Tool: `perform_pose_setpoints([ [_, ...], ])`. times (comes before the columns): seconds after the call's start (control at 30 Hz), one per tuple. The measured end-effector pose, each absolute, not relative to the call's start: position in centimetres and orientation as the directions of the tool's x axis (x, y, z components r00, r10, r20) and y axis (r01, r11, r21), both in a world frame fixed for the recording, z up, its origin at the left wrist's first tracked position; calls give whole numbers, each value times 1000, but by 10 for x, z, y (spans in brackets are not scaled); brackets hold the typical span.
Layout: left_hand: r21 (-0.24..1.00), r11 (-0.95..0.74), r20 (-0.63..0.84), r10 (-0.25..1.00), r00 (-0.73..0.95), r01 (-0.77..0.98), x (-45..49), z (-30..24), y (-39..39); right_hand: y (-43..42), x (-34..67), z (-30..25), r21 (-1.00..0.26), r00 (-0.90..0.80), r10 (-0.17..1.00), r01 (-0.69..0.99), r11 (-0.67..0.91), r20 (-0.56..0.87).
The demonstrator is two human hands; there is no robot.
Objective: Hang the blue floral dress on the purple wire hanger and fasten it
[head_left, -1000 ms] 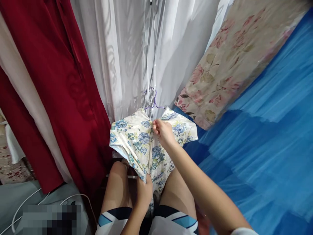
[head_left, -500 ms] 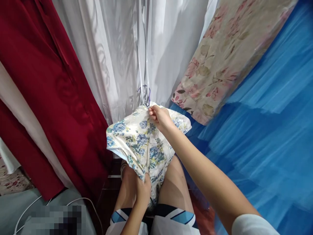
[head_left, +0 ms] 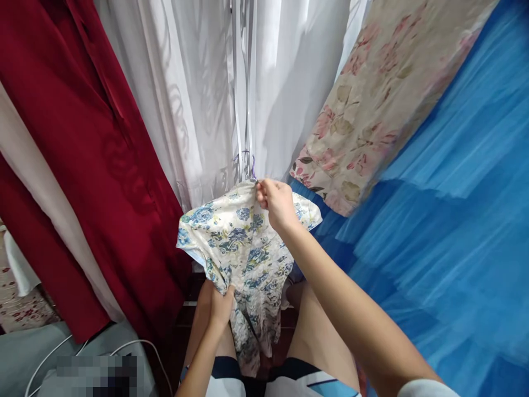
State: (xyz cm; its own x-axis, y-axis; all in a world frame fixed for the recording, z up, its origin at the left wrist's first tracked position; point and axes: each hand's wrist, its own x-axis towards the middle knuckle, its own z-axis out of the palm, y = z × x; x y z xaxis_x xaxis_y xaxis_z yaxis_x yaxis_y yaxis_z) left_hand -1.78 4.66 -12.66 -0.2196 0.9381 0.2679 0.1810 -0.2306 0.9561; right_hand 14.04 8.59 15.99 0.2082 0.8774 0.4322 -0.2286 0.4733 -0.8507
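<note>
A white dress (head_left: pixel 237 237) printed with blue flowers hangs in front of me from a purple hanger (head_left: pixel 253 165). Two white straps (head_left: pixel 237 105) run up from the hanger. At the top of the dress, by the neckline, my right hand (head_left: pixel 275 201) is closed in a pinch; a tiny dark bit shows at its fingertips, too small to name. My left hand (head_left: pixel 223 303) grips the dress fabric lower down at its left side. A seam line runs down the middle of the dress, and its lower part hangs between my knees.
Red cloth (head_left: pixel 103 165) hangs at the left and white curtains (head_left: pixel 198 94) behind. To the right are a pink-flowered cloth (head_left: pixel 351 127) and a layered blue tulle skirt (head_left: pixel 446 231). A white cable (head_left: pixel 140 342) lies over a grey surface (head_left: pixel 37 342) at lower left.
My left hand has moved left and slightly up with the fabric. The dress's lower part now hangs down more loosely between my knees, which have spread. My right hand has shifted slightly right.
</note>
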Motion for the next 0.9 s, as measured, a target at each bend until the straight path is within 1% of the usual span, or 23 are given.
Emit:
perform_pose_setpoints([
  [0.07, 937, -295, 346, 862, -370, 188, -33, -110, 49, 69, 142, 134, -858, 169, 869, -154, 490, 465],
  [0.13, 870, -425, 489, 690, -533, 249, -42, -83, 45, 52, 141, 106, -882, 140, 884, -97, 461, 447],
  [0.17, 809, -505, 577, 583, -571, 302, -44, -66, 42, 44, 139, 93, -892, 131, 894, -94, 441, 428],
  [0.2, 727, -595, 668, 496, -555, 342, -44, -47, 39, 36, 136, 83, -900, 125, 903, -98, 424, 412],
  [0.23, 630, -677, 757, 429, -492, 380, -43, -27, 36, 30, 133, 75, -906, 117, 910, -107, 411, 399],
  [0.27, 532, -738, 841, 404, -359, 415, -40, -6, 35, 24, 130, 71, -909, 105, 914, -110, 403, 393],
  [0.3, 443, -780, 896, 402, -188, 442, -37, 13, 35, 19, 127, 69, -909, 90, 914, -107, 404, 395],
  [0.33, 371, -810, 910, 414, -6, 454, -34, 32, 37, 16, 126, 69, -906, 74, 911, -99, 411, 405],
  [0.4, 288, -861, 851, 431, 300, 419, -28, 63, 43, 12, 126, 74, -896, 39, 899, -65, 439, 437],
  [0.43, 261, -880, 824, 417, 384, 396, -25, 75, 47, 12, 128, 77, -889, 27, 889, -40, 457, 456],
  [0.5, 225, -900, 799, 390, 458, 374, -20, 93, 53, 17, 132, 81, -862, 30, 862, 47, 505, 506],
  [0.6, 186, -897, 838, 358, 413, 401, -14, 113, 54, 35, 136, 77, -798, 81, 807, 236, 554, 584],
  [0.67, 177, -884, 890, 332, 314, 434, -14, 127, 54, 48, 137, 66, -781, 93, 805, 327, 532, 587],
  [0.77, 216, -826, 938, 324, 125, 521, -32, 149, 66, 59, 137, 45, -786, 83, 826, 372, 493, 557],
  [0.83, 260, -768, 932, 358, 56, 585, -57, 154, 87, 56, 139, 32, -783, 83, 827, 387, 488, 557],
  [0.9, 316, -709, 911, 412, 6, 631, -89, 147, 113, 47, 140, 24, -778, 74, 833, 409, 476, 548],
])
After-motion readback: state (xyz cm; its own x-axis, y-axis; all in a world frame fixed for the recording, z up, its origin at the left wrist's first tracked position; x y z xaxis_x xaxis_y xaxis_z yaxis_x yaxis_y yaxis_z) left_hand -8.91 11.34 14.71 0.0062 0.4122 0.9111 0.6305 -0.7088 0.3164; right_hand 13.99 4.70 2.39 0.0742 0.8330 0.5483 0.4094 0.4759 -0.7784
